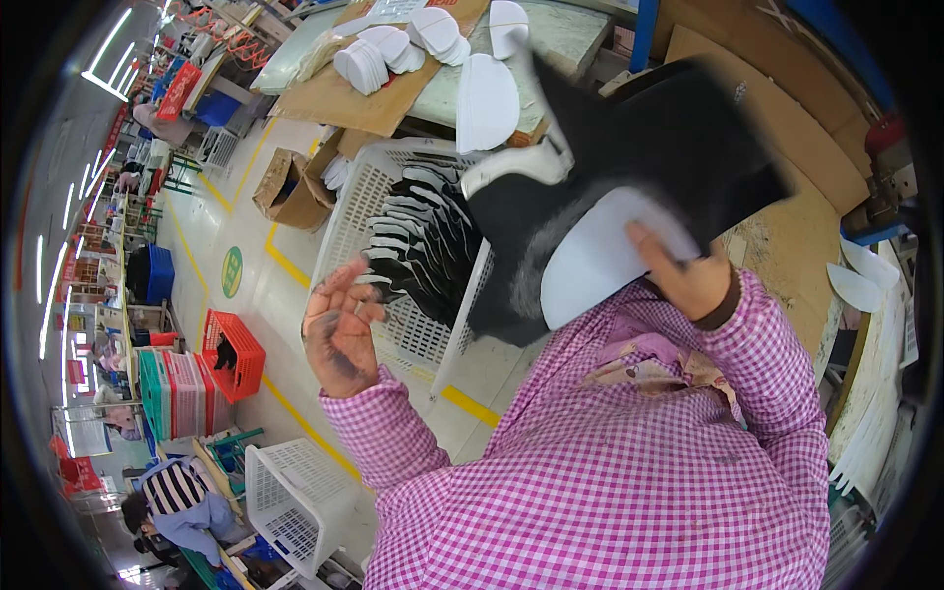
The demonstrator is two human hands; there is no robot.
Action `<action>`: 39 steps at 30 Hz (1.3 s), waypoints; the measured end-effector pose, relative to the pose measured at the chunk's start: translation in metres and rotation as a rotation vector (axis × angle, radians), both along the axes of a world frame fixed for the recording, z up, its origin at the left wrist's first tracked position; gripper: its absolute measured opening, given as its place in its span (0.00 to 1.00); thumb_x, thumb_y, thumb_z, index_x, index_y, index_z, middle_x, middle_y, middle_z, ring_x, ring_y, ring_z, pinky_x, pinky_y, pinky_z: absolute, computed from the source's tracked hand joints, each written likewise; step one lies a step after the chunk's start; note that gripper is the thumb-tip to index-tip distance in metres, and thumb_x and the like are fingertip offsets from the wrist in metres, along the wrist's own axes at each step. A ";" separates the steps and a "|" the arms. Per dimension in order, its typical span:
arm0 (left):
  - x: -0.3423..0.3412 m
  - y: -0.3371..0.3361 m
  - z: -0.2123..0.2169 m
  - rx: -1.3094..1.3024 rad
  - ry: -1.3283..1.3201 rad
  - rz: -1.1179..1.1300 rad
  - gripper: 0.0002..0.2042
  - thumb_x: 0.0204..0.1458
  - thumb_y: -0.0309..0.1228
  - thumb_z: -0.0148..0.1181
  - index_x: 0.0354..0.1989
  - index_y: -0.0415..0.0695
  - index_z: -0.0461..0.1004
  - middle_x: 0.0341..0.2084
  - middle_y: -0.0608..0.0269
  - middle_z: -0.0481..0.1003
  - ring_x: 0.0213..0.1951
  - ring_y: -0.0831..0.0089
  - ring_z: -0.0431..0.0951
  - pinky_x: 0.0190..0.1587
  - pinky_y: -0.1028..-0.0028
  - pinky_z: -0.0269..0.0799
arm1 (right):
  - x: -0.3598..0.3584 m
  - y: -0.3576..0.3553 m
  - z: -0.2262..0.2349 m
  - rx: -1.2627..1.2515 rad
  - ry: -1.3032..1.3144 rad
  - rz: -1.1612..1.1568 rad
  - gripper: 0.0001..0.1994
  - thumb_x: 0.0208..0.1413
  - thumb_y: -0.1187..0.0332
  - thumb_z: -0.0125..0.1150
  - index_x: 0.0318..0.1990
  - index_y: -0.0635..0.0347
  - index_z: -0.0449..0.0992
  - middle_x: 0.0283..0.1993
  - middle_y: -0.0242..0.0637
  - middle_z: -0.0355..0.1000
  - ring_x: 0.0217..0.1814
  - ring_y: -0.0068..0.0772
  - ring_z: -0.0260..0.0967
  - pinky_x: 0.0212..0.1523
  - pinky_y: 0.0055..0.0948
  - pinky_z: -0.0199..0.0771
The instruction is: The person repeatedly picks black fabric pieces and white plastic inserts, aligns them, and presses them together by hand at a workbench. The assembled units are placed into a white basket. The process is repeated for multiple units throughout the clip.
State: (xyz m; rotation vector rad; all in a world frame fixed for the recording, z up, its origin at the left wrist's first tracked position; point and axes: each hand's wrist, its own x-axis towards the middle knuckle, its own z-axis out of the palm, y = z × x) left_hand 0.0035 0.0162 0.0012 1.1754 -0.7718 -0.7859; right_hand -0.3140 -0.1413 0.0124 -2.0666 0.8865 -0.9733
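My right hand (693,280) grips a white rounded piece (595,258) together with a large black sheet-like piece (678,138), thumb on the white face. Motion blurs the black piece, and its far part spreads over the worktable. To the left, my left hand (342,329) is raised with its palm up, fingers apart and loosely curled, holding nothing. It is nearest to a white plastic basket (329,231), where many black pieces with pale edges (423,231) stand packed in a row. A white curved metal part (516,165) shows beside the black piece.
Stacks of white rounded pieces (487,103) lie on the table and on cardboard (344,106). A cardboard box (293,189) stands on the floor beyond the basket. More white pieces (855,285) lie at the right. Further left are a red crate (236,356), another white basket (300,501) and a seated person (182,501).
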 end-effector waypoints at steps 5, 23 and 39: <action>-0.006 0.007 -0.017 0.035 0.605 -0.150 0.44 0.51 0.66 0.38 0.56 0.30 0.61 0.51 0.42 0.68 0.48 0.55 0.73 0.47 0.60 0.73 | 0.057 0.030 -0.012 -0.689 0.468 0.475 0.28 0.54 0.65 0.51 0.65 0.47 0.57 0.50 0.45 0.72 0.24 0.24 0.71 0.24 0.23 0.74; 0.118 0.125 -0.025 0.323 -0.084 0.359 0.27 0.35 0.22 0.42 0.50 0.25 0.68 0.43 0.41 0.74 0.43 0.63 0.78 0.49 0.66 0.73 | 0.058 0.040 -0.051 -0.572 0.640 0.414 0.40 0.42 0.66 0.66 0.65 0.50 0.54 0.67 0.45 0.52 0.65 0.41 0.56 0.56 0.34 0.63; 0.124 -0.016 -0.327 1.262 -1.271 -0.115 0.17 0.51 0.33 0.52 0.50 0.44 0.72 0.41 0.45 0.75 0.43 0.54 0.76 0.45 0.63 0.71 | -0.068 0.049 -0.078 -0.354 0.668 0.069 0.28 0.43 0.66 0.62 0.56 0.61 0.66 0.57 0.46 0.66 0.57 0.45 0.64 0.52 0.37 0.65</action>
